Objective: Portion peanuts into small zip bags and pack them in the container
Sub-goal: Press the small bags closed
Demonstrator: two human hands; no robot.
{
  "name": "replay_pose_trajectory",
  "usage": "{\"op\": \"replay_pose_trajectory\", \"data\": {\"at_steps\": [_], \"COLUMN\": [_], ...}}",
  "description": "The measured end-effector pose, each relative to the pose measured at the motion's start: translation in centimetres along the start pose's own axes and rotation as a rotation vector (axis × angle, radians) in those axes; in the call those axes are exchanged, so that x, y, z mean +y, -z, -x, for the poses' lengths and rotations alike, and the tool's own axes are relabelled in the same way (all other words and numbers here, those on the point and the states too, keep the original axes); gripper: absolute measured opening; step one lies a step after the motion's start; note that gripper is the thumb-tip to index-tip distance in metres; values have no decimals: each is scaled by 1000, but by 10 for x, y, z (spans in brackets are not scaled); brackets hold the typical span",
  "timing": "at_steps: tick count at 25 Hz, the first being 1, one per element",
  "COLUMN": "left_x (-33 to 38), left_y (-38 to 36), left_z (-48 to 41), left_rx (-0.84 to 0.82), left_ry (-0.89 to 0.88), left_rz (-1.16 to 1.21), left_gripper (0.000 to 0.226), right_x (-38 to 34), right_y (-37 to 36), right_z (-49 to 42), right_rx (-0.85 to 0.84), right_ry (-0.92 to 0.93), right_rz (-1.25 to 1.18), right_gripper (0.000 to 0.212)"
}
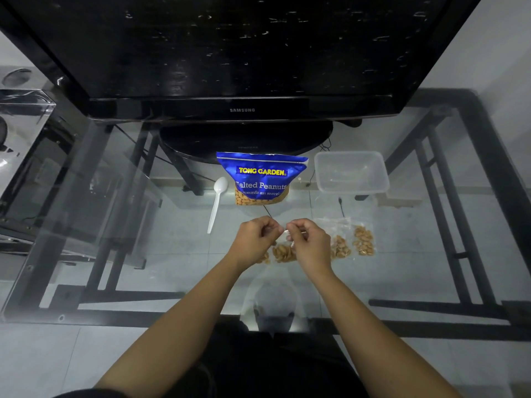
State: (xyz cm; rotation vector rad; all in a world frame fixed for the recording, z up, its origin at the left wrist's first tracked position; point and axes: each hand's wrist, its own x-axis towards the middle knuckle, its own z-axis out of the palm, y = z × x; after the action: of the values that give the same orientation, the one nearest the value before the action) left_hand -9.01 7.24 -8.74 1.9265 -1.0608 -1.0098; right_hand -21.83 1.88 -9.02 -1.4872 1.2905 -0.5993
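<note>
Fingers of the left hand (257,239) and right hand (309,245) pinch a peanut-filled zip bag (283,252) along its top; two filled bags (364,241) lie beside it, while the container (321,173) looks empty, so packing remains.

You were working in what looked like a home living room. A large black flat-screen television (242,67) on its oval black stand (244,137) filled the back of the glass-topped bench (149,268). Thin black cables (341,206) trailed beneath it, and pale floor tiles (57,363) showed through the glass. A blue shop-bought bag of salted peanuts (261,179) stood before the screen.
</note>
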Motion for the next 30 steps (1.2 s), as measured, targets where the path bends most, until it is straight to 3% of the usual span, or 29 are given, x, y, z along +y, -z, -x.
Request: {"op": "replay_pose_trajectory", "data": {"at_steps": [9,17,19,23,25,28,30], "left_x": [-2,-7,-8,-14,-18,-18,-18], "left_y": [9,5,2,-7,-13,-17,-20], "left_z": [-5,7,11,20,22,20,19], "left_rx": [-8,95,109,-15,-5,85,84], "left_ry": [16,134,138,225,237,204,152], "left_rz": [-56,268,307,419,407,188,-11], "left_gripper": [21,15,23,41,39,28,24], "right_x": [-2,-6,-4,-1,2,12,16], "right_y": [1,1,0,-1,4,20,30], "right_z": [-1,-3,-3,-7,-11,-21,-27], "right_rx": [54,-42,-40,-26,5,158,225], "right_ry": [-5,-123,-170,-353,-237,51,-24], "right_rz": [23,-95,-172,-416,-161,463,612], "right_gripper": [7,8,8,12,17,25,29]}}
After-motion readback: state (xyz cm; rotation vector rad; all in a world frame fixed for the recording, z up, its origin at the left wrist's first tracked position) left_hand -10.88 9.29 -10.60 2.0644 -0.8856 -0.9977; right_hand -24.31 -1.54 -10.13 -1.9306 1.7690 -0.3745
